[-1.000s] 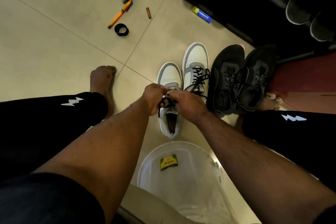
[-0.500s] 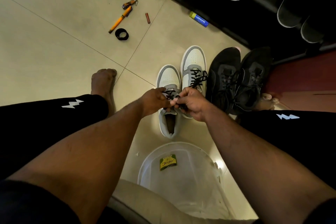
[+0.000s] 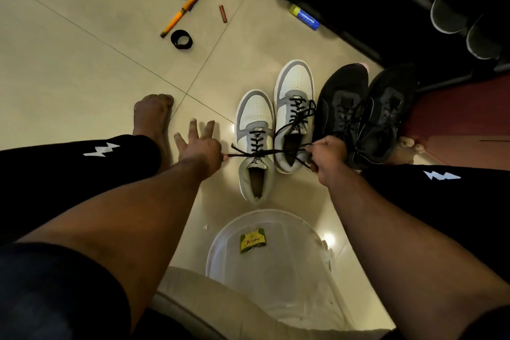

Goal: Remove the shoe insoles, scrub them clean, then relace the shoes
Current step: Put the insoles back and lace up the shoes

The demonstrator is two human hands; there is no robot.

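- The near white-and-grey leather sneaker [image 3: 255, 146] stands on the tiled floor, left of its twin, its black lace [image 3: 248, 154] drawn taut to both sides across the tongue.
- The left hand [image 3: 199, 145] pinches the lace's left end between thumb and forefinger, though the pinch itself is mostly hidden; its other fingers are spread.
- The right hand [image 3: 327, 156] is a closed fist around the right end, covering part of the black mesh trainers [image 3: 358, 113] behind it.
- The translucent plastic tub [image 3: 276, 265] nearest the camera is cut off by a pale edge below it.
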